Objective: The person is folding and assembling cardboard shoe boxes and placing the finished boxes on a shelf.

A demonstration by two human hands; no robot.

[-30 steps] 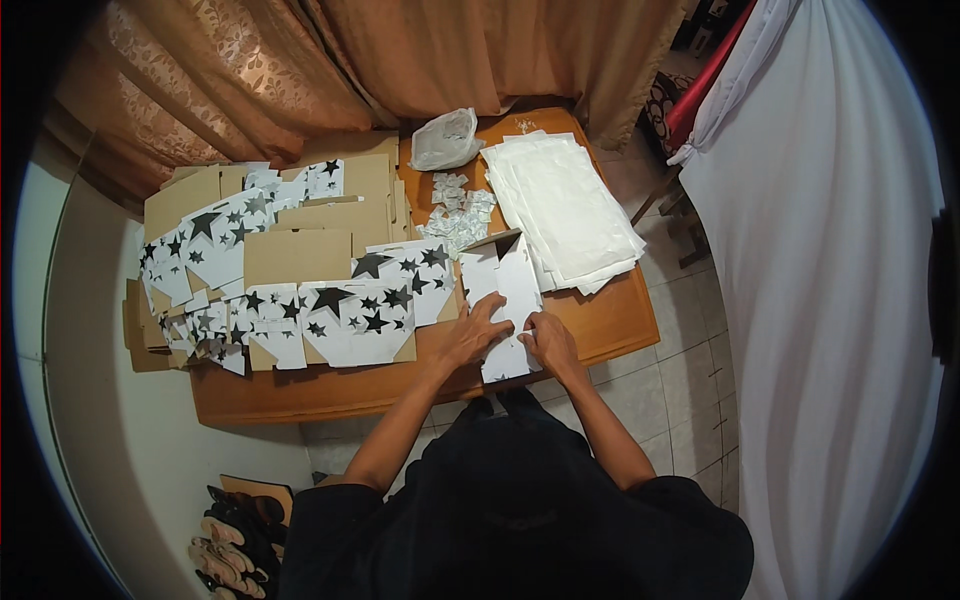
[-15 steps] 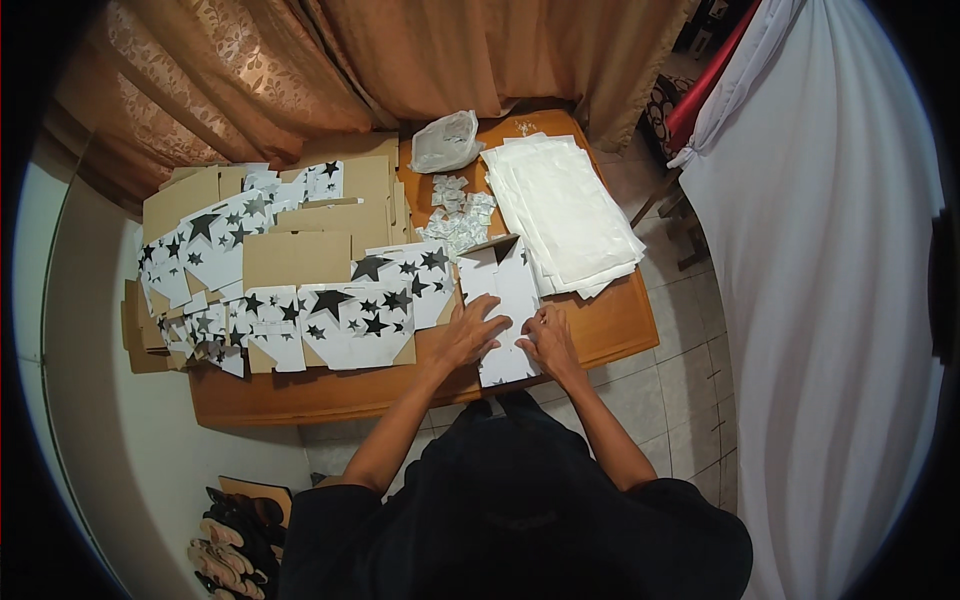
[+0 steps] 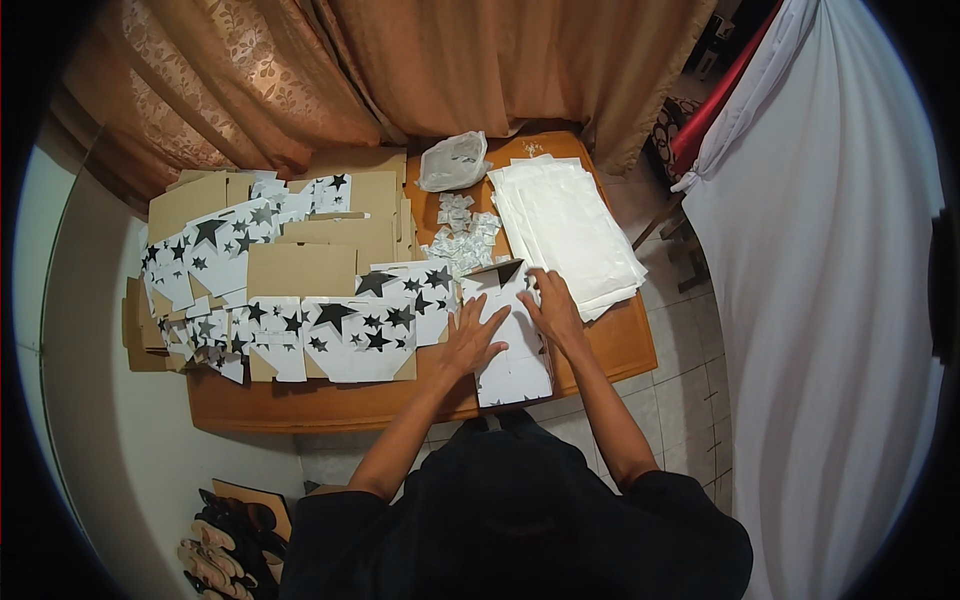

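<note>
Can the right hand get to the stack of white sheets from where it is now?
Probably yes. The right hand rests on the flat white box blank, and the stack of white sheets lies just beyond its fingers with nothing between them.

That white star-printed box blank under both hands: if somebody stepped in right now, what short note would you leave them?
Left hand: flat, fingers spread, pressing the white box blank at the table's near edge.
Right hand: on the blank's upper right, holding nothing.
Nearby: flat star-printed blanks to the left, white sheet stack to the right, small packets and a clear bag behind.
Done: one flap raised at the far end.
Left: the rest lies flat, unfolded.
</note>
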